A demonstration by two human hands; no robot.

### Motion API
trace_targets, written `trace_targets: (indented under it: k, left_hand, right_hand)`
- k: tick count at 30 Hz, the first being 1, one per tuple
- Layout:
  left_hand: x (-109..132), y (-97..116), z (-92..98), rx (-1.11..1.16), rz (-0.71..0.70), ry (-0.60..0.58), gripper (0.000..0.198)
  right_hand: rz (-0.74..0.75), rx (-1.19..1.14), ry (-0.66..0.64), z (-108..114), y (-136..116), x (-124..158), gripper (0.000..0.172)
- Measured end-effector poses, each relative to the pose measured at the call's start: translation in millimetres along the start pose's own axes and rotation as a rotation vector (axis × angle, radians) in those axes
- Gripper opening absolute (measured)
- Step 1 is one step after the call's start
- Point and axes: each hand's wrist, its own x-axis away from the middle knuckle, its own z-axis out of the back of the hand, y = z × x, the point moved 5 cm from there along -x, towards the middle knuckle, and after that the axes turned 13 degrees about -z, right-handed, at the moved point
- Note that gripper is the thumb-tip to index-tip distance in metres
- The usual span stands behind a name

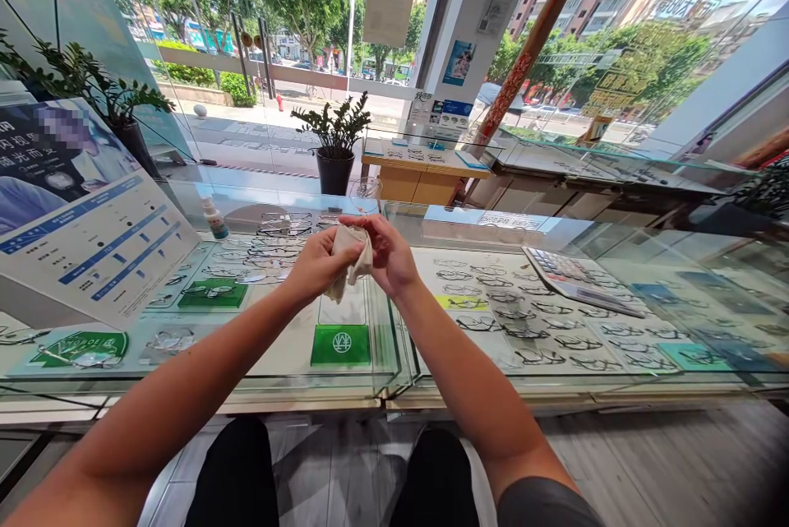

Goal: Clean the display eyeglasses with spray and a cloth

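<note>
Shop interior, daylight through large windows; a glass display counter (296, 407) runs across the view, a wooden display table (425, 184) standing beyond it. Cloth (352, 251), pale and crumpled, is bunched between the two hands, above the counter near its middle. Left hand (319, 257): closed on the cloth, thumb pressed across it. Right hand (393, 254): fingers curled, gripping the cloth from the other side. A thin-rimmed clear object (365, 195) shows just beyond the fingertips; cannot tell whether it is held. Rows of eyeglasses (519, 315) lie in the right part of the counter. Green panel (340, 344) with white emblem sits below the hands. Left of the hands: small bottle (214, 219), upright, slightly tilted. Potted plant (334, 172) behind the hands.
</note>
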Motion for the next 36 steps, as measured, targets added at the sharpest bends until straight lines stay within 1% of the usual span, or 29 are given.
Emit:
trace_targets:
  k: [3, 8, 21, 25, 28, 33, 36]
  left_hand:
    - [0.0, 0.2, 0.0, -0.004, 0.001, 0.005, 0.057]
    - [1.1, 3.5, -1.4, 0.000, 0.009, 0.023, 0.058]
    - [2.4, 8.1, 1.1, 0.000, 0.032, 0.165, 0.063]
    - [2.2, 6.6, 3.1, 0.037, 0.047, 0.201, 0.067]
    - [1.7, 6.9, 3.9, 0.052, 0.032, 0.223, 0.068]
    - [0.1, 8.3, 6.6, 0.041, -0.016, 0.247, 0.065]
    - [-1.4, 7.5, 9.1, 0.015, -0.016, 0.251, 0.063]
  right_hand:
    - [-0.002, -0.023, -0.018, -2.2, -1.0, 0.8, 0.028]
    - [0.002, 0.022, -0.002, -5.7, -3.3, 3.6, 0.029]
    - [-0.012, 0.032, -0.046, -10.7, -0.3, 5.6, 0.028]
    - [-0.002, 0.033, -0.059, -13.1, 0.6, 6.7, 0.025]
    - [0.015, 0.045, -0.073, -15.4, 0.1, 7.7, 0.023]
    - [0.014, 0.092, -0.067, -14.7, 2.2, 5.5, 0.029]
    - [0.008, 0.075, -0.059, -11.2, 4.3, 2.3, 0.033]
